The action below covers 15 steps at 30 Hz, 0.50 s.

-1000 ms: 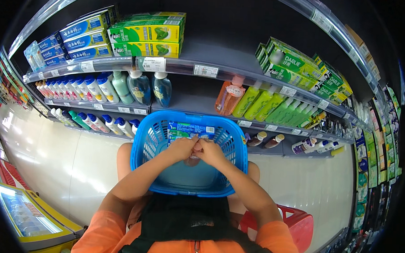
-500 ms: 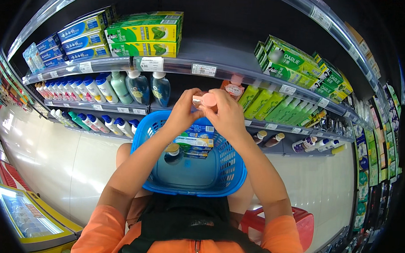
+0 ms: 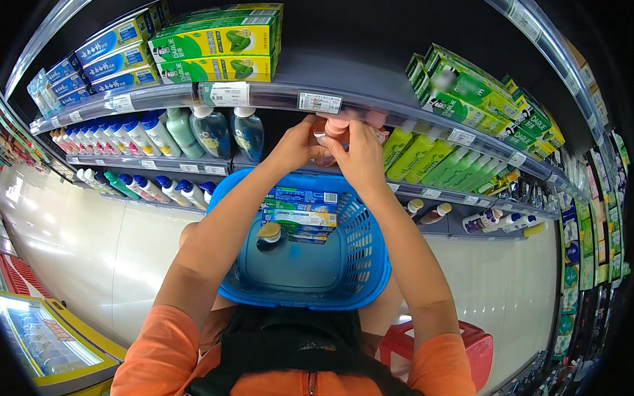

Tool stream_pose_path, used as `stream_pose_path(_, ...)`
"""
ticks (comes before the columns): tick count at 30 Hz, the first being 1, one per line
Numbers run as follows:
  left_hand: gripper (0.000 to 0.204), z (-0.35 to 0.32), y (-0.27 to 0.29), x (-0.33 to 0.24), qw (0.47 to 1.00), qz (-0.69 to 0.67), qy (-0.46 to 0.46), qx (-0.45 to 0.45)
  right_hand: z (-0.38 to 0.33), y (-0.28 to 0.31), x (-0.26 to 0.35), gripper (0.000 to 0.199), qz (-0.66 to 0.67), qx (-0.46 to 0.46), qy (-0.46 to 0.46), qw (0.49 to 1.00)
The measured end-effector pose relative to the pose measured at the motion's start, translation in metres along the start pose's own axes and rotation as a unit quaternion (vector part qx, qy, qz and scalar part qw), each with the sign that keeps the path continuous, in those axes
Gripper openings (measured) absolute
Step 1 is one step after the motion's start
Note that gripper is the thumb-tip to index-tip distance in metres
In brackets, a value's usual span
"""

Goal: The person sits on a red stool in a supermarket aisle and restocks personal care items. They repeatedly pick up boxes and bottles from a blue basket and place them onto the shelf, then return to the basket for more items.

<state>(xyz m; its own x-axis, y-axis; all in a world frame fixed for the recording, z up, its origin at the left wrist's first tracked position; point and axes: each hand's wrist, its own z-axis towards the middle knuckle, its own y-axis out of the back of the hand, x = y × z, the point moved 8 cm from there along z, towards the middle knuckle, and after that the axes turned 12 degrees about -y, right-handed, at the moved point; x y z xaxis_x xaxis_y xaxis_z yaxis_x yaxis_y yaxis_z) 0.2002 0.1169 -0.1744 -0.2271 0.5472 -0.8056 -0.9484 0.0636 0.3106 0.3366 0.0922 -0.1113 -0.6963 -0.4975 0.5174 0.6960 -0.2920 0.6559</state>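
Observation:
Both of my hands are at the shelf just under the upper ledge, beyond the basket. Between them is a pink bottle with a pale pink round cap [image 3: 336, 127]. My left hand [image 3: 296, 146] is closed round its left side, and my right hand [image 3: 363, 156] grips it from the right. Part of another pink bottle [image 3: 375, 118] shows behind my right fingers. The blue basket [image 3: 378, 289] stands in front of my lap. In it lie several stacked toothpaste boxes [image 3: 302, 216] and a dark bottle with a tan cap [image 3: 269, 232].
Toothpaste boxes [image 3: 214, 43] fill the upper shelf at left, with green ones [image 3: 470, 98] at right. Dark blue bottles [image 3: 247, 135] stand left of my hands, lime-green bottles [image 3: 421, 160] to the right. A red stool [image 3: 476, 350] and yellow-framed freezer [image 3: 49, 335] stand lower down.
My hands have moved forward and slightly down with the pink bottle, from above the basket's far rim to the row under the ledge. Both hands still hold it.

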Motion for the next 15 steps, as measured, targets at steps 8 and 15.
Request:
stream_pose_path(8,0.081,0.012,-0.003,0.017,0.994,0.075,0.074,0.017,0.004,-0.006,-0.014,0.062,-0.005,0.014,-0.027,1.0)
stream_pose_path(15,0.075,-0.017,0.008,0.033,0.997,0.08,0.023,0.009,-0.017,0.001,-0.003,0.061,0.007,0.015,0.006,1.0)
